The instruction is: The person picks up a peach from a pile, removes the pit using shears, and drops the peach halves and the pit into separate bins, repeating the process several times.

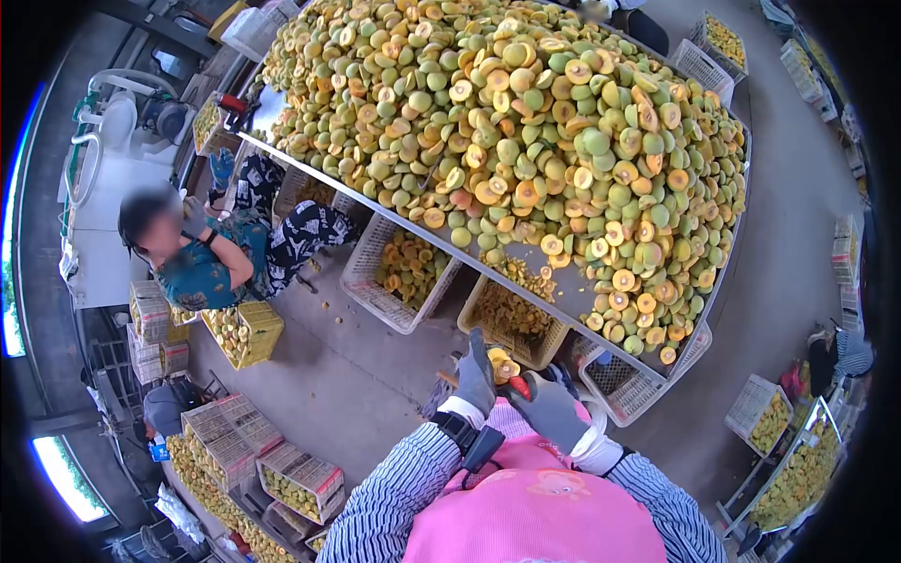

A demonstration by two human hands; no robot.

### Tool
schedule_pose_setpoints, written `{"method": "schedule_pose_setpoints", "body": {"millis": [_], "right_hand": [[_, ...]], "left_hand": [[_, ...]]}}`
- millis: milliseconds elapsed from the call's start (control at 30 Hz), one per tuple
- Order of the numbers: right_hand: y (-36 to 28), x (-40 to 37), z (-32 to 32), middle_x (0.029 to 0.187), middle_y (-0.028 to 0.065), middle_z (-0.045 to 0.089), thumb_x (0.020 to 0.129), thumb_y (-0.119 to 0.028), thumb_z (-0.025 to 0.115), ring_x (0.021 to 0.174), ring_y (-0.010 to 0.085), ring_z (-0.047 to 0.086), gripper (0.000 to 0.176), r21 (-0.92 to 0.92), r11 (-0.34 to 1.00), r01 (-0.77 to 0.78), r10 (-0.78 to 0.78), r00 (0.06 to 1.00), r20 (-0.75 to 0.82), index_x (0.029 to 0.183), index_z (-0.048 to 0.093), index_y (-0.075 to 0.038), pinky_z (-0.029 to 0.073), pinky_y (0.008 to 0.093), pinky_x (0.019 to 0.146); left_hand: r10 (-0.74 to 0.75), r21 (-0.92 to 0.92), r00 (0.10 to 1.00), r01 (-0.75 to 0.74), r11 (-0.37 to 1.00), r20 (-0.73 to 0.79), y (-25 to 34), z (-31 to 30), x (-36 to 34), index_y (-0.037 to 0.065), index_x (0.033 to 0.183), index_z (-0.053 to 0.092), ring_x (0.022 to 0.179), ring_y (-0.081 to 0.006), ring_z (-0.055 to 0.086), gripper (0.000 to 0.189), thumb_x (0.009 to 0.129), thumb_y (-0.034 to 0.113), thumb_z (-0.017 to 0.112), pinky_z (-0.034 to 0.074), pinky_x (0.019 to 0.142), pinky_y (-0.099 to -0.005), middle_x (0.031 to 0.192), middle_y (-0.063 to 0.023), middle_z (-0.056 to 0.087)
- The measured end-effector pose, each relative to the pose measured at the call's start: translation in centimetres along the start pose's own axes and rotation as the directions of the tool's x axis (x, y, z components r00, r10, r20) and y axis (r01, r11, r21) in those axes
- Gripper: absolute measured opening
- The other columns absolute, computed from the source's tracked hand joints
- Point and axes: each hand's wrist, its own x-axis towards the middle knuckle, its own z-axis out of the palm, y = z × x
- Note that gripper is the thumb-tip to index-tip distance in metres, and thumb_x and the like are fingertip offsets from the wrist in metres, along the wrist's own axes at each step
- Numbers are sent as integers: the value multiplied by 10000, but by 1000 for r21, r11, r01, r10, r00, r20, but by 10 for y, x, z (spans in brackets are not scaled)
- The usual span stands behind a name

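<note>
My left hand (pixel 477 377), in a grey glove, is closed around a cut yellow peach (pixel 503 366) in front of my chest. Close beside it, my gloved right hand (pixel 552 410) grips a red-handled tool (pixel 519 386), whose working end meets the peach and is too small to make out. Just beyond both hands stands a beige crate (pixel 556 349) with small orange-brown pieces inside. Above it is the metal table (pixel 563 281), heaped with halved green-yellow peaches (pixel 526 122). Loose pieces (pixel 526 274) lie near its front edge.
A white crate of fruit pieces (pixel 357 291) stands under the table to the left, another white crate (pixel 615 399) to the right. A seated person (pixel 211 249) works at the left, near a yellow crate (pixel 272 328). Stacked crates (pixel 225 432) fill the lower left.
</note>
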Motion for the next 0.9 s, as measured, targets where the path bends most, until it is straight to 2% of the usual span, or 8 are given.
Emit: {"method": "schedule_pose_setpoints", "body": {"millis": [100, 133, 233, 267, 533, 700, 833, 900], "right_hand": [[-7, 8, 22, 779, 183, 665, 864, -370, 665, 718, 398, 652, 379, -205, 946, -252, 281, 951, 128, 1085, 550, -84, 493, 506, 654], [11, 11, 37, 840, 187, 671, 846, -349, 681, 764, 402, 652, 388, -275, 925, -262, 292, 954, 74, 1092, 536, -86, 495, 506, 661], [37, 19, 51, 852, 187, 670, 824, -336, 702, 789, 402, 651, 394, -147, 928, -341, 340, 940, -32, 1089, 545, -90, 497, 499, 675], [42, 20, 58, 792, 175, 661, 815, -318, 707, 773, 400, 649, 388, -61, 988, -143, 138, 987, -87, 1091, 553, -93, 498, 484, 677], [31, 45, 102, 760, 172, 653, 828, -332, 693, 719, 370, 658, 405, -236, 954, -187, 218, 970, 112, 1112, 541, -87, 488, 472, 614], [41, 48, 110, 861, 127, 658, 848, -367, 664, 676, 330, 677, 426, -306, 946, -103, 103, 995, -15, 1159, 517, -113, 518, 454, 560], [48, 55, 111, 835, 113, 650, 852, -364, 658, 660, 316, 677, 418, -425, 902, -75, 109, 992, 57, 1153, 518, -110, 519, 447, 541], [54, 60, 110, 822, 102, 647, 850, -350, 657, 638, 304, 676, 398, -518, 855, -15, 41, 998, 39, 1134, 523, -105, 521, 435, 529]], "left_hand": [[-32, -174, 999, 36, 984, 26, -27, -31, 33, 49, 961, 644, 648, -179, 635, 520, 994, 530, 451, 510, 570, -322, 811, -78, 675], [53, 75, 984, -41, 996, -170, 0, -12, 5, 87, 978, 632, 684, -167, 634, 439, 998, 495, 470, 524, 598, -327, 816, -52, 661], [4, -161, 998, -14, 987, -64, 0, -37, 21, 113, 1070, 628, 769, -166, 646, 397, 989, 480, 501, 550, 642, -333, 837, -36, 655], [-78, -224, 997, 74, 972, -10, 0, -49, 27, 124, 1152, 608, 810, -182, 656, 393, 979, 469, 531, 564, 659, -332, 881, -35, 660], [-66, -242, 997, 56, 969, -33, -24, -80, 63, 106, 1096, 604, 733, -210, 659, 371, 983, 454, 538, 557, 616, -340, 856, -72, 655], [210, -65, 974, -204, 977, 90, -31, -82, 62, 85, 1047, 595, 710, -214, 652, 348, 982, 425, 561, 556, 601, -338, 823, -82, 651], [111, 17, 993, -112, 994, 40, -24, -72, 54, 47, 1036, 545, 832, -149, 611, 222, 978, 260, 557, 505, 751, -315, 888, -56, 629], [390, 233, 918, -394, 889, 66, -35, -70, 63, 85, 1059, 596, 715, -216, 655, 334, 973, 407, 580, 574, 629, -340, 833, -71, 654]]}}
